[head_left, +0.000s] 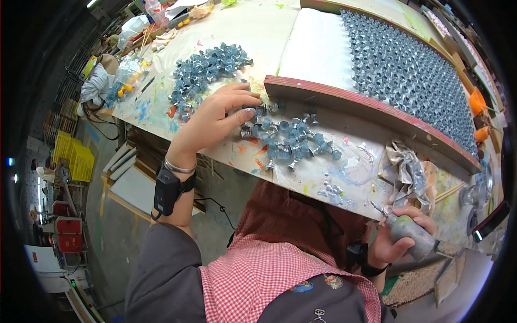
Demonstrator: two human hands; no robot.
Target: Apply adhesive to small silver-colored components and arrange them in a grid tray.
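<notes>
My left hand [210, 119] reaches over the table between two piles of small blue-grey pieces with silvery ends. Its fingers are bent and apart, the thumb close to the edge of the nearer pile [296, 140]; nothing shows in its grasp. Behind it spreads the farther pile [207, 70]. At the table's front edge on the right, my right hand [392, 246] is wrapped round a grey squeeze bottle [410, 236], whose thin nozzle points up and left. Beyond the piles, a wooden-rimmed tray [371, 117] holds many similar pieces [404, 75] in close rows beside a bare white sheet [319, 48].
A crumpled, stained cloth [404, 169] lies left of a clear container [476, 194]. Silvery drops [331, 191] dot the paint-marked table [258, 37]. Orange containers [477, 102] stand past the tray. Bags and cables sit at the far left; yellow crates [72, 156] are on the floor.
</notes>
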